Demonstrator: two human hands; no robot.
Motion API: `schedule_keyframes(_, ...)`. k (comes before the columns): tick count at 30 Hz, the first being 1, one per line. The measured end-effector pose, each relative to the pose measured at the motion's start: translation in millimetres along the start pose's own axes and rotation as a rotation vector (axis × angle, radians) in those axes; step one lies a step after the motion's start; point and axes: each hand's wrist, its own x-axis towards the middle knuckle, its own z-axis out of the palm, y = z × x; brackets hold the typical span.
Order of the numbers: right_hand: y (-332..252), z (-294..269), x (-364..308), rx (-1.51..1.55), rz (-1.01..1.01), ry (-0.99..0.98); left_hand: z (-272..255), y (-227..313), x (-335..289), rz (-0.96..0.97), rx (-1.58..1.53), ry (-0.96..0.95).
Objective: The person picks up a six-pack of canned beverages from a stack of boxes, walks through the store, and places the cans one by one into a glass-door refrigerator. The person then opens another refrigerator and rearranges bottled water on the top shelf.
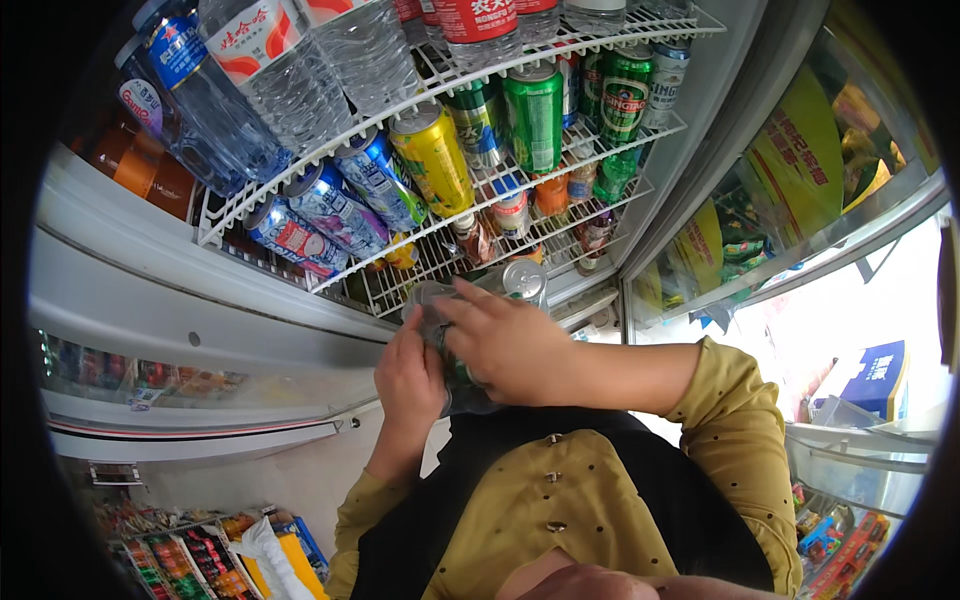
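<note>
Held against my body in front of the fridge shelves is a pack of cans in clear plastic wrap (430,292). A silver can top (525,275) shows at its far right end; my hands cover much of the rest. My left hand (408,372) grips the pack's left side, its thumb up by the wrap. My right hand (512,345) reaches across the top, its bent fingers pinching the plastic near my left fingertips. The right fingers are slightly smeared by motion.
Ahead, white wire shelves (450,95) carry water bottles (280,85), a yellow can (432,160), a green can (535,118) and several blue cans. A glass door (790,170) stands at the right. At the lower left, packaged goods (190,560) fill a rack.
</note>
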Motion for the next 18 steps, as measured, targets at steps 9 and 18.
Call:
schedule_keyframes(9,50.2,-104.6,-4.7,0.230,0.372,0.355,-4.1,-3.2,3.3,0.019,-0.004,-0.002)
schedule_keyframes(18,106.3,-86.0,51.6,-0.089,0.439,0.501,-4.8,-1.2,4.6,0.043,-0.005,0.009)
